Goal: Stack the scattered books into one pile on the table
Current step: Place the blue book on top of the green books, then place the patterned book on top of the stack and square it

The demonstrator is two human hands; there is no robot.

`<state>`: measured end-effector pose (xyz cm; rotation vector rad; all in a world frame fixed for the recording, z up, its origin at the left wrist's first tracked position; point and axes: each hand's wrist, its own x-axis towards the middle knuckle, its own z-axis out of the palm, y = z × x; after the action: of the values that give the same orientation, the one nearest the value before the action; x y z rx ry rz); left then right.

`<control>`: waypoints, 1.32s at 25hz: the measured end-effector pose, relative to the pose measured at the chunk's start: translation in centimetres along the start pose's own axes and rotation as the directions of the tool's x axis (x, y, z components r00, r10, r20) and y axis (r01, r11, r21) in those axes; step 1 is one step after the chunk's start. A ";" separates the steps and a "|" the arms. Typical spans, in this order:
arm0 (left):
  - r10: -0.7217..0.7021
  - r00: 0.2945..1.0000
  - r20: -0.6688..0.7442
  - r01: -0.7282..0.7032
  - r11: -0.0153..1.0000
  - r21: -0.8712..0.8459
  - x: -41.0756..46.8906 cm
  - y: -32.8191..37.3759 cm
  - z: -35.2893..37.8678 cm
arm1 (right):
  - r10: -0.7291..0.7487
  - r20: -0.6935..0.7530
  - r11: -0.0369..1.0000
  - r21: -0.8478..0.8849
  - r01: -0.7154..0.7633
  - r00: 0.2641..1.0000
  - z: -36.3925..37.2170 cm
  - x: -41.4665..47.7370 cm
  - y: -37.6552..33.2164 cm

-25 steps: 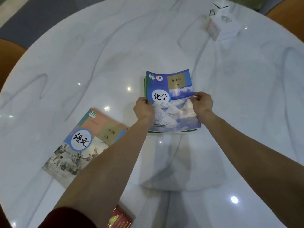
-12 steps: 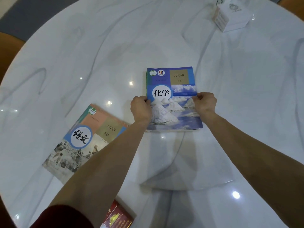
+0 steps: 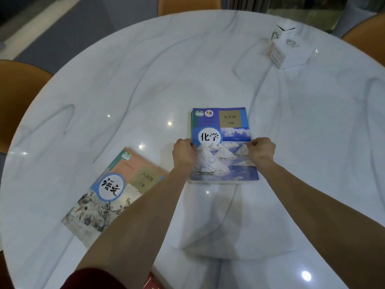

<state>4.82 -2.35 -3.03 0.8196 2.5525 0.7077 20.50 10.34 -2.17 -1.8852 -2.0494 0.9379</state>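
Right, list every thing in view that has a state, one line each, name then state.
blue chemistry book: closed, face up, topmost on a pile, gripped at both side edges.
left hand: closed on the blue chemistry book's left edge.
right hand: closed on its right edge.
pink language book: closed, face up, flat on the table, apart from the pile, partly under the left forearm.
white box: upright, top flap raised.
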 end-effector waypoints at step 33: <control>0.082 0.997 0.014 -0.077 0.837 0.542 -7.8 -21.8 -14.4 | -0.440 0.441 0.645 -0.451 0.617 0.782 13.9 -25.9 -6.5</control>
<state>-5.52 -27.55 -2.14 1.0972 2.7745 -0.0186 11.80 -18.47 -2.43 -1.1829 -3.1103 0.4728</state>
